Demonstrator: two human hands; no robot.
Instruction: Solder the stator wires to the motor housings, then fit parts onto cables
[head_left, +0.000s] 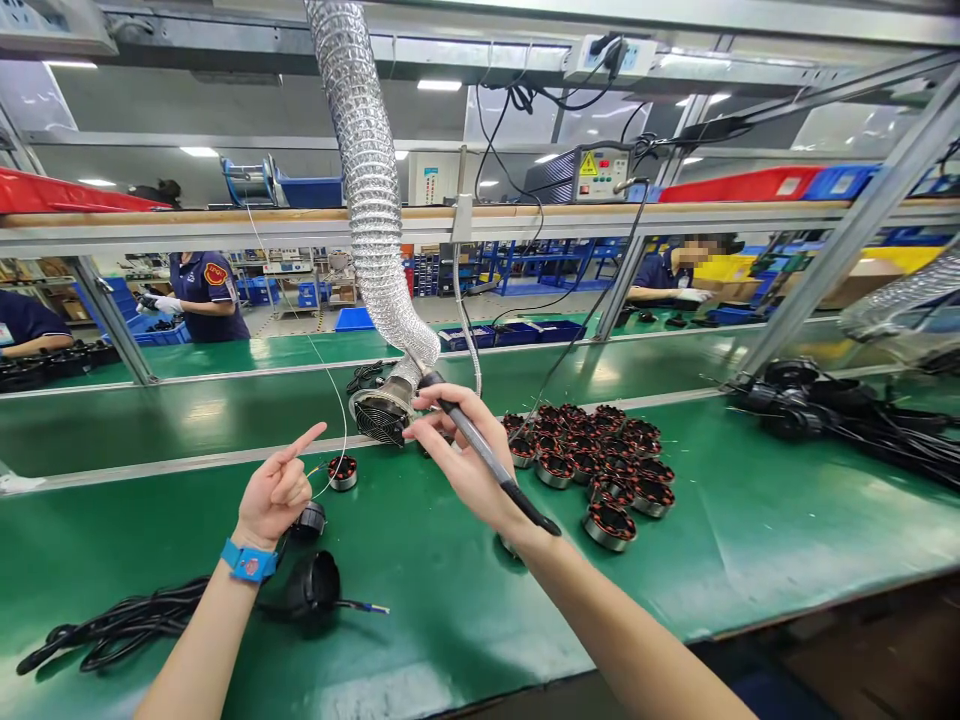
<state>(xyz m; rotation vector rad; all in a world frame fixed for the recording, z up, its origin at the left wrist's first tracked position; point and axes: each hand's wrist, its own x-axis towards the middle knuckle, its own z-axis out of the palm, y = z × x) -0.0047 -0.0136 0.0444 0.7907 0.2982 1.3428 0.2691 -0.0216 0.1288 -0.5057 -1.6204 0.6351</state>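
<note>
The fingers (472, 402) of the right hand (487, 480) are wrapped round a black-and-grey pen-shaped tool (480, 447), which slants back over the wrist. Over on the left hand (274, 500), the index finger points out while the others curl in; I can't tell whether they pinch anything. A thin white wire (346, 420) drops just past that fingertip, and below the tip sits a wound ring (343, 474). A strip of green bench top (427, 580) runs between the forearms, giving both hands some side room.

Beyond the right fingertips, a round fan (381, 415) at the end of a silver duct (360, 150) crowds the space ahead. To their right, a cluster of wound rings (615, 465) closes in beside the wrist. Under the left hand are a black cap (311, 518), a round black housing (315, 585) and a coiled cable (142, 615). Nearer than all the fingers, the bench's front edge passes beneath the right forearm.
</note>
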